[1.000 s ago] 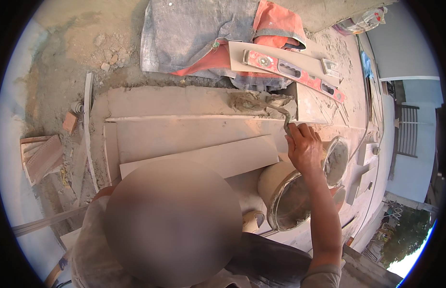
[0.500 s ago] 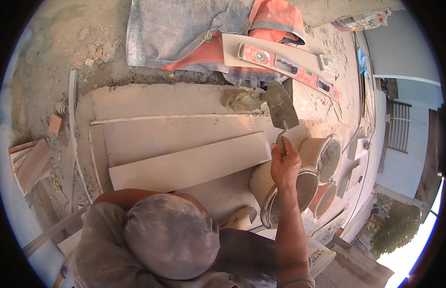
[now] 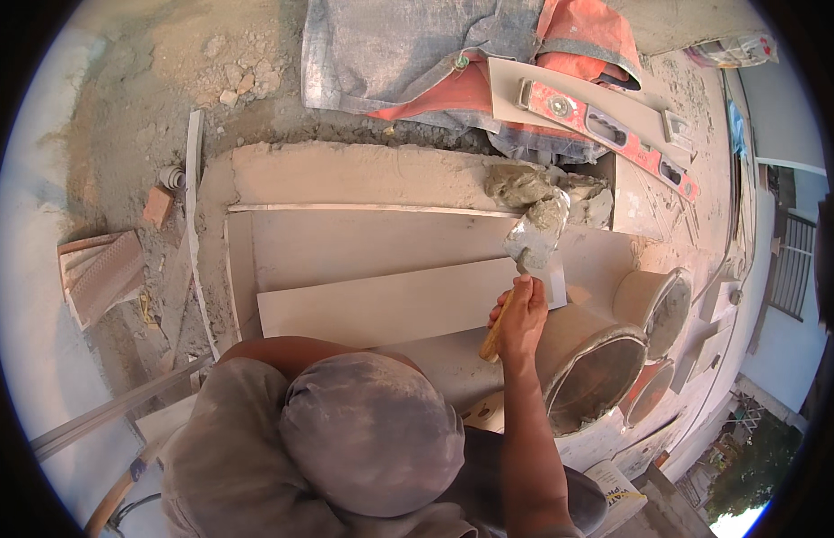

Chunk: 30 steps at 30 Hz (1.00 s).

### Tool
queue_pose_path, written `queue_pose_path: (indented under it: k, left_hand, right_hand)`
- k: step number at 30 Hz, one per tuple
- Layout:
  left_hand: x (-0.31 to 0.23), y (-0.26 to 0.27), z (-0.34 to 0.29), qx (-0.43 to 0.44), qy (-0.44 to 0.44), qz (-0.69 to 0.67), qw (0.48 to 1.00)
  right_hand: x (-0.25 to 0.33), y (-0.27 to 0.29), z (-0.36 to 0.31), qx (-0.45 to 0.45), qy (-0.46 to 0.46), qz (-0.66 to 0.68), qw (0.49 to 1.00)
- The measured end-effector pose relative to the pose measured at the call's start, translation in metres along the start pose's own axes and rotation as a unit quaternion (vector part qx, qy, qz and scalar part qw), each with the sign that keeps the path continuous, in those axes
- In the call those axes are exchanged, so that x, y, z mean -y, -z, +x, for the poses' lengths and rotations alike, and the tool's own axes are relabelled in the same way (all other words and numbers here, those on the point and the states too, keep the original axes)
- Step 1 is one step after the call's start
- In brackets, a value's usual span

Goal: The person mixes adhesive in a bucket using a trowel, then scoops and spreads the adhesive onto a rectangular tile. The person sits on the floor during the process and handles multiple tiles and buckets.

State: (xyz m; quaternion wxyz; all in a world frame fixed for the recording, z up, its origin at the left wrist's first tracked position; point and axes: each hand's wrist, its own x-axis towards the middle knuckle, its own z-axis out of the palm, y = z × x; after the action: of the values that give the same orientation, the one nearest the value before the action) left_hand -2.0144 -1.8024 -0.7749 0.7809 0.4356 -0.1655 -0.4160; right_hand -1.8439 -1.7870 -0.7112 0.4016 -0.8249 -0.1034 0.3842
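Note:
My right hand (image 3: 523,318) is closed around the wooden handle of a trowel (image 3: 527,247). Wet grey mortar covers much of its blade, which points away from me at the edge of a low masonry ledge (image 3: 345,175). Beside the blade, lumps of mortar (image 3: 516,184) sit on the ledge's right end. Beneath the trowel, a long pale tile (image 3: 381,303) leans at a slant in the recess before the ledge. My left forearm (image 3: 287,351) passes behind a rounded, grey cloth-covered form, probably my bent knee, which hides the left hand.
Mortar-stained buckets (image 3: 596,377) stand right of my hand. Beyond the ledge, a red spirit level (image 3: 605,134) rests on a tile by a grey and orange tarp (image 3: 399,63). Left are a pale upright strip (image 3: 194,206), a brick piece (image 3: 158,206) and tile offcuts (image 3: 103,273).
The view has shifted, moving the scene rightward. My right hand has turned the trowel and drawn its blade nearer the ledge's front edge. More mortar shows on the blade, and the wooden handle is now visible.

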Motion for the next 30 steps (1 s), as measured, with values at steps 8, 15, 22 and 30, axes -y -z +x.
queue_pose_path:
  k: [8,15,22,30]
  left_hand:
    - [0.0,-0.001,0.0,0.016,0.005,-0.011,1.0]
    - [0.001,0.011,-0.003,0.031,-0.019,-0.043,0.998]
    - [-0.052,0.039,-0.028,-0.103,0.121,-0.087,0.983]
    - [-0.184,0.067,-0.028,-0.374,0.08,0.16,0.91]
  right_hand:
    - [-0.046,0.025,-0.003,0.035,0.05,-0.08,0.995]
    - [0.009,0.037,-0.062,0.127,-0.067,0.071,0.987]
    - [0.132,0.188,-0.078,0.052,0.092,0.012,0.994]
    - [0.005,0.323,-0.123,-0.144,0.156,-0.443,0.871]
